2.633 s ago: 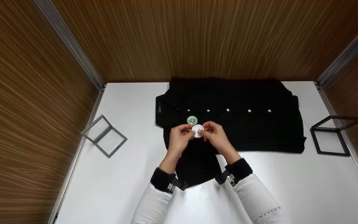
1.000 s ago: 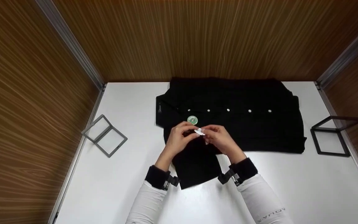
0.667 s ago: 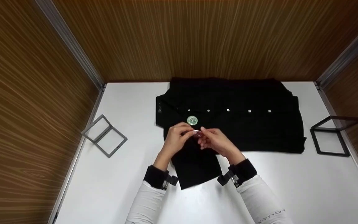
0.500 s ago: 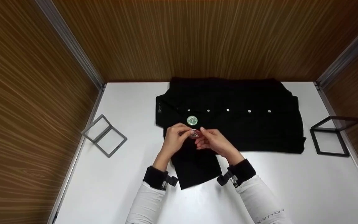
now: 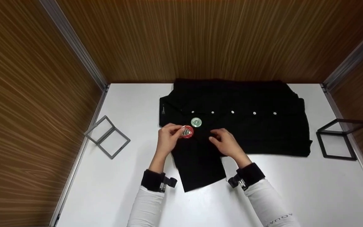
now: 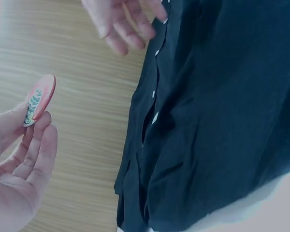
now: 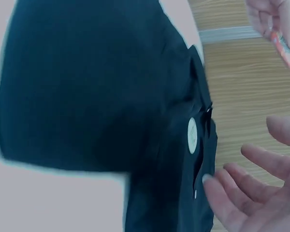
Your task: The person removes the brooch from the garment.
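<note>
My left hand [image 5: 167,138] pinches a red round pin badge [image 5: 187,131] between thumb and fingers, above the shirt's collar end. In the left wrist view the badge [image 6: 40,99] shows its red face with a green tree-like print, tilted on edge. My right hand [image 5: 228,144] holds nothing; its fingers are relaxed over the black shirt [image 5: 247,132]. A green round badge [image 5: 196,122] lies on the shirt's chest, just below the row of white buttons. The right wrist view shows this badge [image 7: 192,136] as a pale disc on the cloth.
The shirt lies spread on a white table [image 5: 112,189], one sleeve [image 5: 200,173] pointing toward me. A grey hinged frame [image 5: 107,137] stands at the left, a black hinged frame [image 5: 337,142] at the right. Wood-grain panels [image 5: 187,41] close in the back and sides.
The badge, first held in both hands with its white back up, has been turned to its red face. My right hand has let go; my left hand has carried it leftward.
</note>
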### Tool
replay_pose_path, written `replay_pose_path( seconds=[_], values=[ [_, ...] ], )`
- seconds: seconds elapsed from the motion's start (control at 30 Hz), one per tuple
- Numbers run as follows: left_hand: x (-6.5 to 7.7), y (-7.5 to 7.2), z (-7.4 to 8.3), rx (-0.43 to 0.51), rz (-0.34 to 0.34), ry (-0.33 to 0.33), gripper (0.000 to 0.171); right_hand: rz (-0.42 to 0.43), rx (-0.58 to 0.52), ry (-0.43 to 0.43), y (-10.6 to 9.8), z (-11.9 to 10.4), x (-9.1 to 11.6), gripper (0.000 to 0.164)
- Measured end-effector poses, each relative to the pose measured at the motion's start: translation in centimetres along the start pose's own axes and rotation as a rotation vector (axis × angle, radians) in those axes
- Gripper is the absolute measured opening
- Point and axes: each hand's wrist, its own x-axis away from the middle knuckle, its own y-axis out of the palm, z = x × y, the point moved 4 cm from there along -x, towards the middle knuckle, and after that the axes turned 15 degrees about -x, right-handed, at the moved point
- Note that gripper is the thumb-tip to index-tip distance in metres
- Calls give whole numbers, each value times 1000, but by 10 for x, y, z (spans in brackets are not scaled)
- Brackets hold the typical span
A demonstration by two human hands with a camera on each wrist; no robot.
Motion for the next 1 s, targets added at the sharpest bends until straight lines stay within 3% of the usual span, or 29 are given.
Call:
replay_pose_path(
  seconds=[0.23,0.33,0.67,1.0],
  values=[
    [2,-19,-20,-5,-52,-189,15,-13,214,6,-10,13,5,41],
    [3,-29,-28,-18,-56,-237,16,-26,270,22,-15,21,7,44],
    [8,-68,-57,-15,47,-355,16,-88,421,122,-31,46,12,56],
    [22,-112,-87,-20,162,-549,22,-137,460,182,-35,61,19,60]
  ],
)
